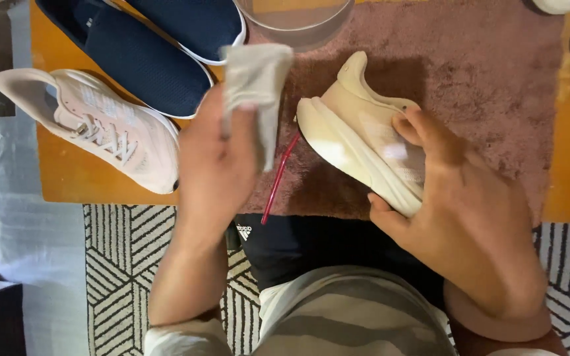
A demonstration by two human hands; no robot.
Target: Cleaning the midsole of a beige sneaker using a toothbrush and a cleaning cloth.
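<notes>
One clear bowl [296,23], contents unclear; left hand [214,158] grips a cloth [256,86], right hand [460,204] clasps a cream shoe [357,132].

Open pink rug [483,72] right of the held cream sneaker [364,132], clear bowl [295,23] blocking the far edge, navy shoes [146,46] and pale pink sneaker [94,125] crowding the left, red brush handle [278,181] lying between the hands

Patterned rug [126,250] — orange floor [74,171]

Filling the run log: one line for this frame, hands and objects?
left hand: holds grey cloth | right hand: grips cream shoe | nearby: pink shoe, navy shoes, red stick
</notes>
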